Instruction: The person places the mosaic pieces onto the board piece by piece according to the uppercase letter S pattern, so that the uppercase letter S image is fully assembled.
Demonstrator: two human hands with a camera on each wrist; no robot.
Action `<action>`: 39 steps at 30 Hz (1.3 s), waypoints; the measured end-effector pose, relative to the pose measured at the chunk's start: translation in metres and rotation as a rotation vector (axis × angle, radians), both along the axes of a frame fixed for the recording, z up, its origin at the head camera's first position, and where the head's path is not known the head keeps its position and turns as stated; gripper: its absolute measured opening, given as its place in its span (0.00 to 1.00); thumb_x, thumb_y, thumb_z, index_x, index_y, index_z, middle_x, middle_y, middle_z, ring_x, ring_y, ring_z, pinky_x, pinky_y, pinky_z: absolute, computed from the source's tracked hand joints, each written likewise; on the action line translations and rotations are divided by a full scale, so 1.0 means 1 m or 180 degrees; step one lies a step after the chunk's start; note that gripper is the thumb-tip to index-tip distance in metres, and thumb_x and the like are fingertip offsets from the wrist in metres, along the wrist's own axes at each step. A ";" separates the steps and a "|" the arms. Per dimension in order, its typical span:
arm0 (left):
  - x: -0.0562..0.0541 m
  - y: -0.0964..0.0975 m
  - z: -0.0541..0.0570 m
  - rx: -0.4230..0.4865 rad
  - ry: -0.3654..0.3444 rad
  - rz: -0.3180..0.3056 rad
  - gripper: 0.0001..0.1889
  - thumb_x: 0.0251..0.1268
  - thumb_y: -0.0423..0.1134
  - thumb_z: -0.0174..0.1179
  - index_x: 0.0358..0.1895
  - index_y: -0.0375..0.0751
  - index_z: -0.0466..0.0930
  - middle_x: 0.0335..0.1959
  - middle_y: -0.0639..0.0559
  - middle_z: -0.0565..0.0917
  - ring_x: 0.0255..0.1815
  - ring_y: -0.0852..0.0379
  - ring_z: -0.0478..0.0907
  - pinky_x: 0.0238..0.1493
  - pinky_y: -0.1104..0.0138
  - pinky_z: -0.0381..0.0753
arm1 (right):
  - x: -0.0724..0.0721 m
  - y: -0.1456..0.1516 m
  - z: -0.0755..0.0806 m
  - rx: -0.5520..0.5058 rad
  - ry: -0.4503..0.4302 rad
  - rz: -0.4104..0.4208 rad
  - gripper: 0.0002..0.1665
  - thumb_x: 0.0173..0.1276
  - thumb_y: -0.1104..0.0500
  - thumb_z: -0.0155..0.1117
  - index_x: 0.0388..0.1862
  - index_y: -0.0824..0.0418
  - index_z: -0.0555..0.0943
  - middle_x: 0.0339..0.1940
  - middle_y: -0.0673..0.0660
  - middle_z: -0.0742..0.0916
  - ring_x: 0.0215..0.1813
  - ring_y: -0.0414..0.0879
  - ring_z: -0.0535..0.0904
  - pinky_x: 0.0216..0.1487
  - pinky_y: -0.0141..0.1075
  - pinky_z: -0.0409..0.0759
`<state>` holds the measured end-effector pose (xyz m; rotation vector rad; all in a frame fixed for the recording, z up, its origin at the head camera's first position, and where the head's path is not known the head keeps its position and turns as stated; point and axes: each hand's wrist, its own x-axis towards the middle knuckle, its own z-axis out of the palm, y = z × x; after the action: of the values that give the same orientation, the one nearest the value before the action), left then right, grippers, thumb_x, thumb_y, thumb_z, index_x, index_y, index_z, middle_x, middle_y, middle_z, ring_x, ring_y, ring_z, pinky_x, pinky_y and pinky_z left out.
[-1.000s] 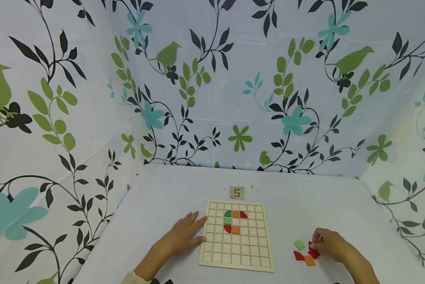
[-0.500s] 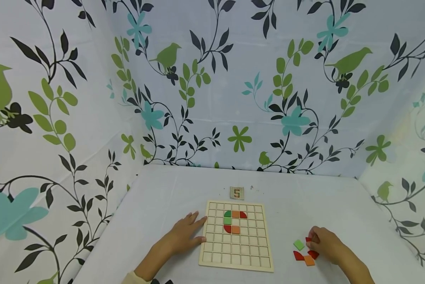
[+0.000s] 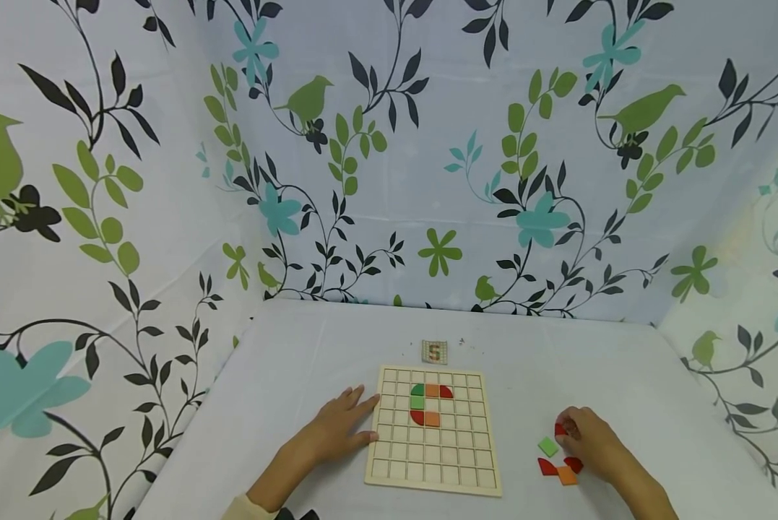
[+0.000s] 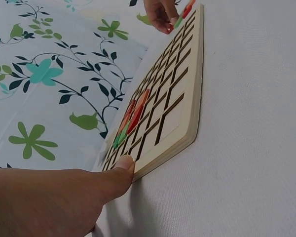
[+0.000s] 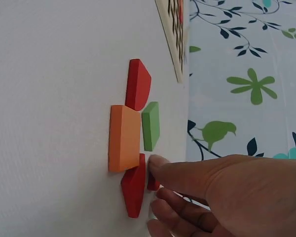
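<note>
My left hand (image 3: 336, 432) rests at the left edge of the wooden grid board (image 3: 431, 473), fingers spread, fingertips and thumb at the rim. In the left wrist view its thumb (image 4: 122, 170) lies on the board's edge. Green, orange and red tiles form a curved shape in the board's upper cells, among them a light green tile (image 3: 417, 401). Right of the board, my right hand (image 3: 590, 437) pinches a red tile (image 5: 153, 183) between thumb and fingers, partly hidden by them. Close by lie a light green square (image 3: 547, 447), an orange square (image 3: 567, 475) and two red rounded tiles (image 3: 547, 467).
A small pattern card (image 3: 434, 352) with an S-like figure lies behind the board on the white table (image 3: 310, 347). A cloth printed with leaves, birds and flowers (image 3: 389, 180) hangs around the table's back and sides.
My right hand has moved slightly left and away from me, carrying the red tile from beside the other red tile to near the green square. The left hand has stayed put.
</note>
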<state>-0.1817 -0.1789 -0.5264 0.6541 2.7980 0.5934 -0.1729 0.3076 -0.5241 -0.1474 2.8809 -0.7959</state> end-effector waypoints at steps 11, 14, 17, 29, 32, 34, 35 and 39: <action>0.000 0.001 0.003 0.0014 -0.0024 0.0008 0.39 0.75 0.61 0.61 0.82 0.47 0.65 0.83 0.32 0.60 0.84 0.29 0.54 0.77 0.32 0.59 | -0.004 -0.015 -0.003 -0.0129 0.0216 -0.0059 0.15 0.72 0.66 0.70 0.54 0.70 0.81 0.45 0.57 0.83 0.47 0.48 0.80 0.54 0.48 0.86; 0.001 0.002 0.003 0.0015 -0.0012 0.0001 0.39 0.75 0.61 0.61 0.82 0.47 0.64 0.84 0.32 0.59 0.84 0.29 0.54 0.78 0.32 0.59 | -0.007 -0.020 -0.005 -0.0080 0.0301 -0.0023 0.14 0.72 0.67 0.70 0.53 0.71 0.82 0.44 0.58 0.84 0.46 0.48 0.81 0.51 0.46 0.86; 0.001 0.001 0.003 0.0024 0.0004 -0.0002 0.39 0.76 0.61 0.61 0.82 0.47 0.64 0.84 0.33 0.59 0.84 0.29 0.54 0.78 0.32 0.59 | -0.010 -0.027 -0.003 0.0020 0.0363 0.0024 0.13 0.72 0.68 0.70 0.53 0.72 0.82 0.45 0.60 0.83 0.45 0.48 0.81 0.50 0.47 0.87; -0.001 0.001 0.000 -0.0010 -0.0052 0.0044 0.39 0.75 0.62 0.60 0.83 0.50 0.64 0.84 0.35 0.59 0.85 0.30 0.53 0.79 0.33 0.57 | -0.023 -0.071 -0.001 0.0114 0.0449 0.0146 0.11 0.71 0.68 0.71 0.50 0.69 0.83 0.41 0.56 0.82 0.44 0.47 0.81 0.50 0.47 0.86; -0.001 0.000 -0.001 -0.0014 -0.0038 0.0046 0.39 0.76 0.62 0.59 0.83 0.50 0.63 0.84 0.35 0.59 0.85 0.31 0.53 0.79 0.33 0.57 | -0.026 -0.081 -0.002 0.0019 0.0464 0.0172 0.11 0.71 0.67 0.71 0.50 0.68 0.83 0.41 0.56 0.82 0.44 0.47 0.80 0.50 0.46 0.85; -0.001 0.000 -0.001 -0.0005 -0.0029 0.0036 0.39 0.76 0.62 0.60 0.83 0.50 0.64 0.84 0.35 0.59 0.85 0.30 0.53 0.79 0.33 0.57 | -0.028 -0.088 -0.003 0.0002 0.0493 0.0165 0.12 0.71 0.67 0.72 0.50 0.68 0.83 0.41 0.55 0.82 0.44 0.46 0.78 0.50 0.46 0.84; -0.002 0.000 -0.001 -0.0003 -0.0031 0.0035 0.39 0.76 0.62 0.60 0.83 0.50 0.63 0.84 0.35 0.59 0.85 0.30 0.53 0.79 0.33 0.57 | -0.029 -0.091 -0.002 -0.0007 0.0520 0.0170 0.12 0.71 0.67 0.72 0.50 0.69 0.83 0.41 0.55 0.82 0.44 0.46 0.78 0.50 0.46 0.84; -0.002 0.000 -0.001 0.0001 -0.0051 0.0038 0.39 0.76 0.62 0.60 0.83 0.50 0.63 0.84 0.35 0.59 0.85 0.30 0.53 0.79 0.33 0.57 | -0.029 -0.107 0.002 -0.0020 0.0609 0.0164 0.15 0.71 0.67 0.72 0.53 0.70 0.82 0.42 0.56 0.82 0.44 0.46 0.77 0.50 0.46 0.83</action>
<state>-0.1837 -0.1793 -0.5269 0.6306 2.7889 0.5986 -0.2020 0.2003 -0.5218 -0.3135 3.0383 -0.8236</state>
